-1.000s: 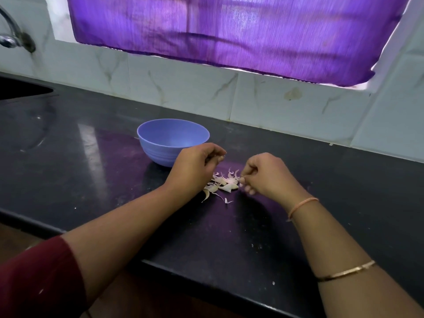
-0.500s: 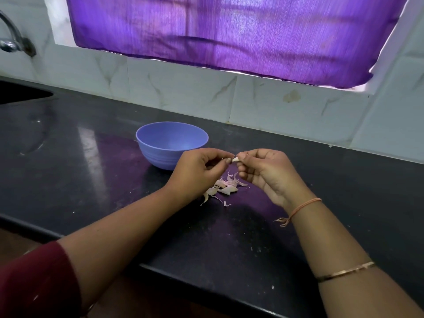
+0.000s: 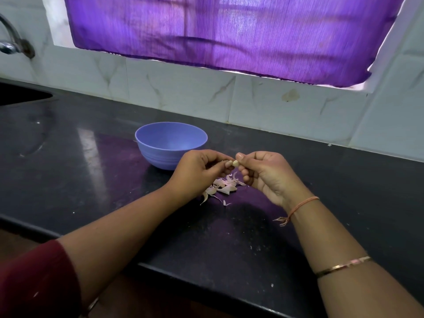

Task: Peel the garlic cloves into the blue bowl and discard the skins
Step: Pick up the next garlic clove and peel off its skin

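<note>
Above the middle of the desk (image 3: 91,168), the left hand (image 3: 197,171) and right hand (image 3: 266,173) are hovering together, each grip pinching one garlic clove (image 3: 235,163) between thumb and fingertips. The blue bowl (image 3: 158,157) is sitting just behind the left hand; loose skins (image 3: 223,188) are lying beneath the hands.

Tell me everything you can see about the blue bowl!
The blue bowl is round, soft purplish blue, and looks like smooth plastic with faint rings round its lower outside. It stands upright on the black counter. Nothing shows in the visible part of its inside; the near rim hides the bottom. The left hand overlaps its lower right edge in the picture; whether they touch cannot be told. The garlic skins lie apart from it.
</note>
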`<action>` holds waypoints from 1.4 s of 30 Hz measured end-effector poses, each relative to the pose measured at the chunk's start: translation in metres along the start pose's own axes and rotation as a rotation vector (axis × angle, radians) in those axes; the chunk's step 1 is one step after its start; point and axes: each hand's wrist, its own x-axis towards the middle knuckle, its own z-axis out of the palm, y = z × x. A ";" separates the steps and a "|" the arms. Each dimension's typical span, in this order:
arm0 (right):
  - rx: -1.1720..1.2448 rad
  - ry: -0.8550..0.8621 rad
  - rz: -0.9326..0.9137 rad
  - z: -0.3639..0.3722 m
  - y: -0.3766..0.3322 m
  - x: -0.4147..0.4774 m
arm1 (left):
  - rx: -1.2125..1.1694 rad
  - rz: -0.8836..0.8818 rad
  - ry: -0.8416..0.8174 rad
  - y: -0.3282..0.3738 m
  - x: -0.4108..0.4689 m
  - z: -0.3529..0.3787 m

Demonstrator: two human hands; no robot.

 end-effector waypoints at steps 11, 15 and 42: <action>0.118 -0.034 0.014 0.009 0.003 0.002 | -0.149 -0.097 0.076 0.002 0.000 0.001; 0.167 -0.024 0.006 0.008 0.003 0.003 | -0.272 -0.144 0.035 0.004 -0.001 0.003; 0.114 -0.010 0.050 0.009 0.004 0.001 | -0.288 -0.168 0.015 0.006 -0.004 0.000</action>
